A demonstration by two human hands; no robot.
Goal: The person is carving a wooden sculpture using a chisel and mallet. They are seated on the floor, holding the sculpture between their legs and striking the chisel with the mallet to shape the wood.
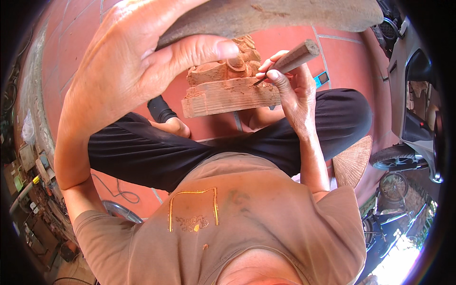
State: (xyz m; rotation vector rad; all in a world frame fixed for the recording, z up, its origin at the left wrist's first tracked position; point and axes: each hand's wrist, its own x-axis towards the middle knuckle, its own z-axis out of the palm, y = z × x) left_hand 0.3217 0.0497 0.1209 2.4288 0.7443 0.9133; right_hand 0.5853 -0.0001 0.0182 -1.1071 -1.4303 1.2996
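Note:
My left hand is raised close to the view, its fingers wrapped round a long, worn wooden mallet that stretches across the top. With my right hand I grip a chisel by its wooden handle, slanting down to the left. The chisel's thin dark tip rests at the upper edge of a reddish wood carving, near its right end. That carving has a plain, ridged base and rounded carved shapes above it. It stands on the floor between my feet. The mallet is apart from the chisel, and my left hand hides part of it.
Red tiles cover the floor. A small blue phone-like device lies beyond my right knee. A woven, fan-shaped thing is beside my right thigh, near a motorbike wheel. Clutter lines the left, with a thin cable nearer me.

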